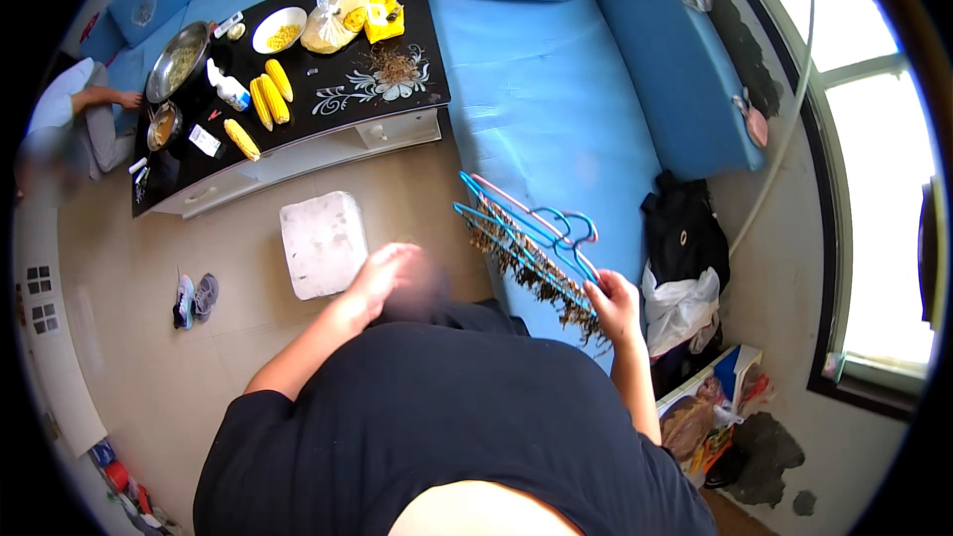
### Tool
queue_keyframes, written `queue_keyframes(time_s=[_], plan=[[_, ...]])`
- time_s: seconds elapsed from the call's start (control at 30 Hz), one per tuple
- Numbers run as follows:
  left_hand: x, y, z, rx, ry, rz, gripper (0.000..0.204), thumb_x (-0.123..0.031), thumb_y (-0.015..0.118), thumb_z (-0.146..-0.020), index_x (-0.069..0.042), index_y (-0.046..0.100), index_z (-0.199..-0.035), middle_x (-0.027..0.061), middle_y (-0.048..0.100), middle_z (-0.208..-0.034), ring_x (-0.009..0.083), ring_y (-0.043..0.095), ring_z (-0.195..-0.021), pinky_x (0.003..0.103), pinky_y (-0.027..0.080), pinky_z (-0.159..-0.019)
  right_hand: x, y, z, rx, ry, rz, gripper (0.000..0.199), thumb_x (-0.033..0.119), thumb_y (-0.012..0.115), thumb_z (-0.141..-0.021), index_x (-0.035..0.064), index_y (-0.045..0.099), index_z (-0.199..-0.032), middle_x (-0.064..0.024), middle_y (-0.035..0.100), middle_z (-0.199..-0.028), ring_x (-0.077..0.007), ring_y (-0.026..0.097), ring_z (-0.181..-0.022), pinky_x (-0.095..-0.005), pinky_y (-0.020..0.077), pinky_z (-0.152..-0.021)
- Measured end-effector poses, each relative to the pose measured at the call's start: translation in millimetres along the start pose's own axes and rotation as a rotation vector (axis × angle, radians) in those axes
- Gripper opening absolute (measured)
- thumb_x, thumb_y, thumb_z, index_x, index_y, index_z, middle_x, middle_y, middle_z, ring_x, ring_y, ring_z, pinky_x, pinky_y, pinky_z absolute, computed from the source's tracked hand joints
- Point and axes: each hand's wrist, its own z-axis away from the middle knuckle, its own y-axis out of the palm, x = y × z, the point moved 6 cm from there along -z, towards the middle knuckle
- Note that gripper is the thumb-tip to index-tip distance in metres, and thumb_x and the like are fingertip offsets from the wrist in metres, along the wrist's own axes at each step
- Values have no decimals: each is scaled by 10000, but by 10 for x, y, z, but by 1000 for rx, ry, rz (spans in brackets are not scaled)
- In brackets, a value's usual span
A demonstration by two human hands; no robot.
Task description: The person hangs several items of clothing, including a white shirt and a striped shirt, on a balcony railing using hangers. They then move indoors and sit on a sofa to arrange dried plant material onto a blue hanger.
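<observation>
My right hand (pixel 616 306) is closed around one end of several clothes hangers (pixel 526 227), blue and pink, held over the edge of the blue sofa (pixel 541 74). Dark brown, dried-looking strands (pixel 534 278) hang in a row along the lower bars; I cannot make out what they are. In front of my body, on the left, is my left hand (pixel 382 278), raised near a white stool (pixel 323 243). Its fingers are partly smeared, so whether they hold anything does not show.
A black low table (pixel 298 99) bears corn cobs (pixel 268 99), bowls, a spray bottle (pixel 230 89) and a brown tangle of strands (pixel 392 65). Another person (pixel 79 109) sits at its left end. Shoes (pixel 196 300) lie on the floor; bags (pixel 685 238) stand right of the sofa.
</observation>
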Motion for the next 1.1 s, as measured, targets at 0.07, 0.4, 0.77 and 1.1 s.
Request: queue_keyframes(time_s=[0.07, 0.4, 0.77, 1.1], plan=[[-270, -264, -170, -51, 22, 44, 214, -196, 445, -919, -67, 550, -1054, 51, 599, -983, 130, 556, -881, 265, 442, -743, 189, 29, -531, 42, -89, 103, 234, 159, 681, -743, -6, 612, -894, -79, 614, -674, -129, 578, -598, -251, 458, -578], [-1167, -709, -501, -324, 138, 299, 229, -171, 438, -917, -64, 542, -1091, 73, 602, -983, 144, 569, -887, 266, 446, -751, 1195, 549, -2622, 97, -183, 177, 245, 190, 694, -712, 25, 614, -874, -67, 610, -663, -154, 587, -588, -267, 462, -578], [-1029, -1062, -691, -815, 163, 524, 328, -169, 494, -880, -36, 473, -1178, 102, 559, -1086, 171, 548, -966, 287, 428, -804, 2386, 1868, -4349, 632, -480, 332, 204, 258, 649, -747, 75, 618, -829, -96, 624, -678, -260, 618, -614, -343, 482, -574], [-2857, -542, -1976, -964, 842, -1179, 720, -328, 736, -624, -49, 439, -1217, 112, 490, -1209, 339, 408, -1168, 494, 254, -1003, 2637, 2269, -4819, 1032, -1079, 281, 196, 220, 702, -708, 84, 624, -826, -84, 600, -634, -263, 598, -592, -342, 469, -554]])
